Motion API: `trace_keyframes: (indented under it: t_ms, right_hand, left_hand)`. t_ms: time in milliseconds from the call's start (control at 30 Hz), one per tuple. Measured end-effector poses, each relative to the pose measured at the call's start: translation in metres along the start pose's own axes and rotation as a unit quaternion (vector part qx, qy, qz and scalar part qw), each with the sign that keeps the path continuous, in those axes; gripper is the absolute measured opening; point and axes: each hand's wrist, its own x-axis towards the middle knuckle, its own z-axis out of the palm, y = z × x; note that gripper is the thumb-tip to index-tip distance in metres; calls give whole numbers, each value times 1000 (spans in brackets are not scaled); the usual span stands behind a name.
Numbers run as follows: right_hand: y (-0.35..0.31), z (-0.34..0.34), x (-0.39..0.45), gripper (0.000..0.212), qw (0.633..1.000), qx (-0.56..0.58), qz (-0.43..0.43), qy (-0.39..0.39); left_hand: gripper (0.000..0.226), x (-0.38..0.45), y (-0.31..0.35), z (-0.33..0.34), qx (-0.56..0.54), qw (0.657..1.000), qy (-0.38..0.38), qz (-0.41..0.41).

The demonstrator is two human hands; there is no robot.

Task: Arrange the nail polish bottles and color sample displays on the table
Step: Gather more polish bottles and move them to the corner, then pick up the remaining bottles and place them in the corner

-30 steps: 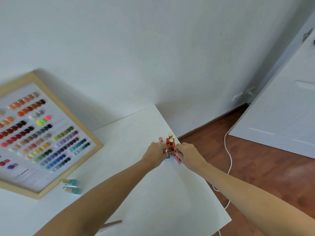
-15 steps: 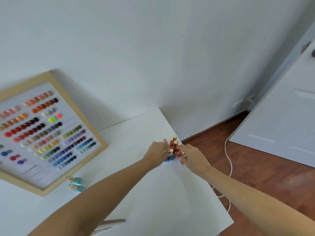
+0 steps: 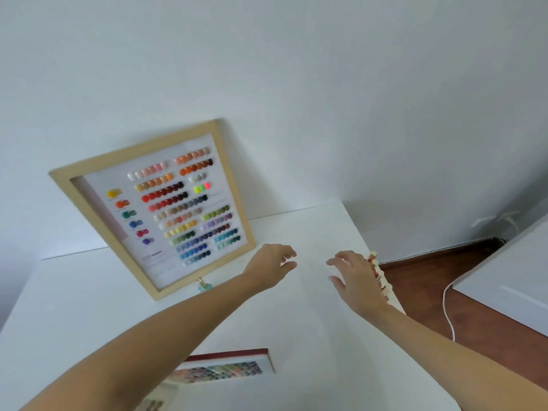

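My wood-framed colour sample board (image 3: 166, 203) leans against the wall at the back of the worktop, rows of painted nail tips on white. A teal nail polish bottle (image 3: 203, 285) stands at its lower edge. Red bottles (image 3: 377, 272) line the right edge. A second sample display (image 3: 225, 366) lies flat nearer me.

A plain home room: white bench (image 3: 296, 336) against bare walls, wood floor (image 3: 430, 280), white door (image 3: 510, 280), trailing cable (image 3: 446, 304).

Bare white table (image 3: 311, 336) between the framed color board (image 3: 166, 203) and the row of bottles (image 3: 378, 274) at the right edge. Small teal bottle (image 3: 203, 284) by the frame's corner. Flat sample card (image 3: 225, 366) lying closer in.
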Motion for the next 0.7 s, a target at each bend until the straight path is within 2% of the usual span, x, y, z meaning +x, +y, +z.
trace_keyframes:
  t_ms: [167, 300, 467, 700]
  right_hand:
    - [-56, 29, 18, 28, 998, 22, -44, -46]
    - [-96, 52, 27, 28, 993, 31, -86, -76]
    - [-136, 80, 38, 28, 984, 41, -125, -124]
    - [-169, 105, 56, 27, 973, 60, -138, -176]
  left_hand:
    - [25, -38, -66, -42, 18, 996, 58, -60]
    - [24, -64, -117, -64, 31, 990, 71, -118]
    - [25, -80, -160, -70, 48, 989, 30, -137]
    - [27, -76, -184, -57, 64, 994, -39, -84]
